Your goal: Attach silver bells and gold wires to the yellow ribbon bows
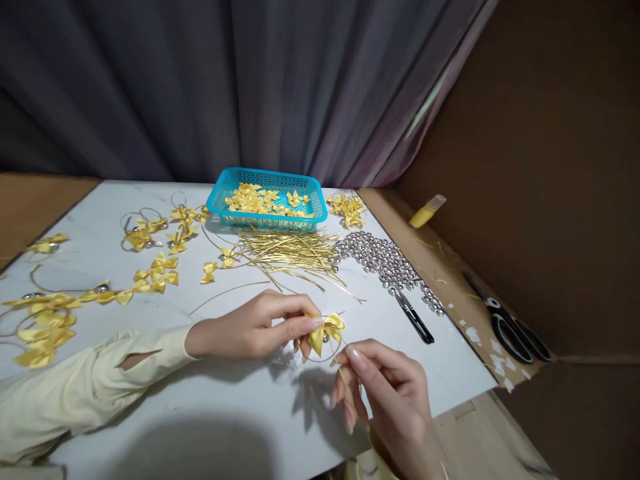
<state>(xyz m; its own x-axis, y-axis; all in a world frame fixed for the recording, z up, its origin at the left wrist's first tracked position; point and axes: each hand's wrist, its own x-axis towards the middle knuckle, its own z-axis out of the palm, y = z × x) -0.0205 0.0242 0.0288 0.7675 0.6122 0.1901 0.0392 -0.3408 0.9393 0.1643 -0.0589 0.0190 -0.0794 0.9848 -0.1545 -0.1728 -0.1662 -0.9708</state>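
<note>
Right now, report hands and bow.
Left hand pinching yellow bow. Right hand pinching gold wire below it. Nothing in the way.

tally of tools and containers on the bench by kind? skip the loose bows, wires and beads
Blue basket: 1
Large scissors: 1
Small black snips: 1
Yellow tube: 1
Total: 4
Apart from these, the left hand and right hand hold one yellow bow between them.
</note>
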